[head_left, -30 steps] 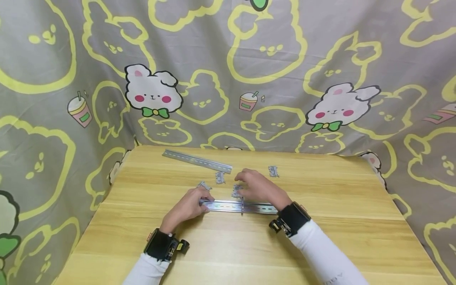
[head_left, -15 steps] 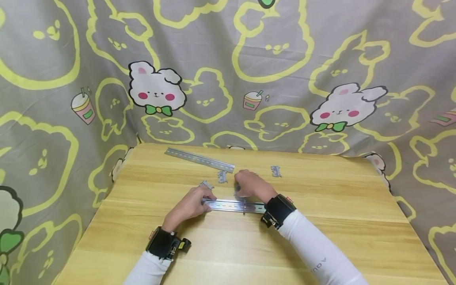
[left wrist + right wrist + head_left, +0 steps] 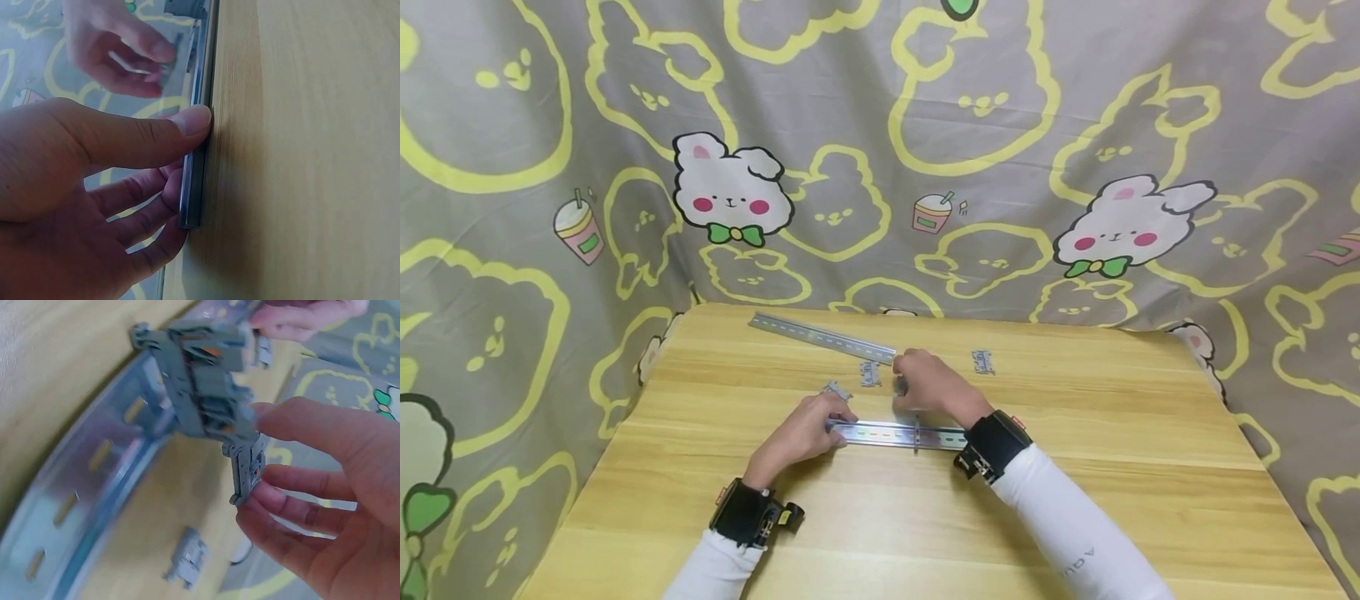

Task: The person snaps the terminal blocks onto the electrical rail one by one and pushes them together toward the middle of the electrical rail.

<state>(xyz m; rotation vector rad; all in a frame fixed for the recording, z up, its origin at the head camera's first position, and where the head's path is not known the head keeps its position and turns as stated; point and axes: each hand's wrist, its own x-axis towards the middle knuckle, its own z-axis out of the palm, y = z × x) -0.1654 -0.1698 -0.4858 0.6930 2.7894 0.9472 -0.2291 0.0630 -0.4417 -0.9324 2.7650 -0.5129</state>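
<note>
My left hand (image 3: 805,429) grips the left end of a slotted metal DIN rail (image 3: 880,433), thumb on the near edge and fingers behind, as the left wrist view shows. One grey terminal block (image 3: 203,381) stands across the rail near its middle. Beyond the rail, my right hand (image 3: 932,383) pinches another grey terminal block (image 3: 245,470) between thumb and fingers. In the head view that held block is mostly hidden by the hand. Just past my left fingers lies a loose terminal block (image 3: 837,390), with one more terminal block (image 3: 869,373) to its right.
A second DIN rail (image 3: 820,337) lies slanted at the back of the wooden table (image 3: 1075,500). Back right lies another terminal block (image 3: 982,361). A patterned curtain (image 3: 850,108) hangs around the table's back and sides.
My right hand has closed on the terminal block that lay behind the rail and now holds it. My left hand keeps its grip on the rail's end.
</note>
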